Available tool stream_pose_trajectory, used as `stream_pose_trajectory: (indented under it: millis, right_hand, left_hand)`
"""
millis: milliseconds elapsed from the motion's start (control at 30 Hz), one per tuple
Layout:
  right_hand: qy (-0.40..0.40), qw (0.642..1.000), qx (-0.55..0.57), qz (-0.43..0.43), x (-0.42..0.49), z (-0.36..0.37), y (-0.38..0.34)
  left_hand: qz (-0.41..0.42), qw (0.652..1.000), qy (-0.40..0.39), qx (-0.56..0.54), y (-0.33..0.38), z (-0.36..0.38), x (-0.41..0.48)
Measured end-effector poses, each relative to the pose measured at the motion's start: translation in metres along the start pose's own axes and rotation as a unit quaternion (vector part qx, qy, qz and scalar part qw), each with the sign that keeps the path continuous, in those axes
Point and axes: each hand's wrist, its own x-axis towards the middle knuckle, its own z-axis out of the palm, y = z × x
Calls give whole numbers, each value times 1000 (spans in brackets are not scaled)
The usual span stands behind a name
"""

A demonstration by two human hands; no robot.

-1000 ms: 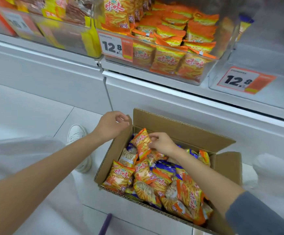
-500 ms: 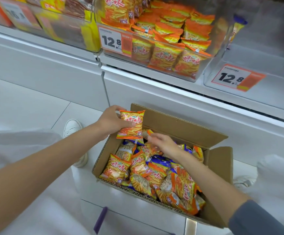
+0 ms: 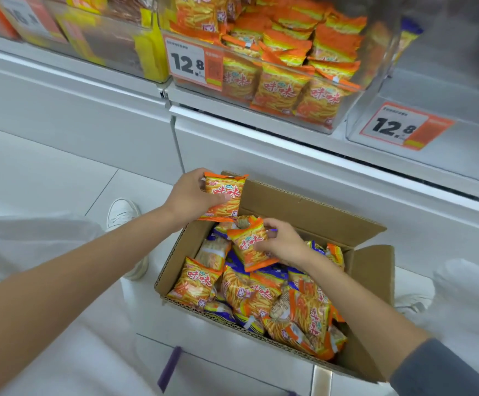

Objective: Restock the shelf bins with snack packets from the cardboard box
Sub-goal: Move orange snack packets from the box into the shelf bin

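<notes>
Both hands are busy with snack packets. My left hand grips one orange packet upright over the far left corner of the cardboard box, thumb across its face. My right hand pinches a second packet, tilted, just above the heap inside the box. The shelf bin overhead already holds similar orange packets.
</notes>
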Motion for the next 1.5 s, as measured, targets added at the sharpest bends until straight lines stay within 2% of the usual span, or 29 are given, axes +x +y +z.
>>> stream_pose_trajectory:
  millis: [133,200,267,367,633,767,900,1033,1200,1300,1500]
  right_hand:
    - [63,993,65,-81,-24,-45,-45]
    - [57,980,156,-109,-35,-56,-67]
    - [45,971,199,-127,-40,-58,-89]
    - [42,974,165,-153,-42,-54,-124]
    - [162,948,96,-257,-17,-91,-221]
    - [209,925,95,-302,2,-111,-255]
    - [214,924,98,-301,19,-123,-265]
    - [221,926,93,-293,31,-125,-266]
    - [229,923,101,-291,38,-120,-262]
    - [241,923,102,-282,35,-118,-265]
    - [287,912,152,-252,52,-126,-266]
  left_hand:
    - [54,997,44,14,11,-6,-2]
    - [50,998,35,-21,22,-10,-4]
    - [44,996,4,-75,36,-13,-7]
    - [77,991,-13,-109,62,-18,-9]
    - [224,959,140,-107,149,-111,66]
    - [240,957,155,-50,171,-129,105]
    - [276,947,162,27,163,-132,123]
    - [354,872,261,213,146,-126,124]
    - [288,830,302,370,125,-120,129]
    - [275,825,295,395,124,-122,130]
    - [331,817,270,388,140,-120,143]
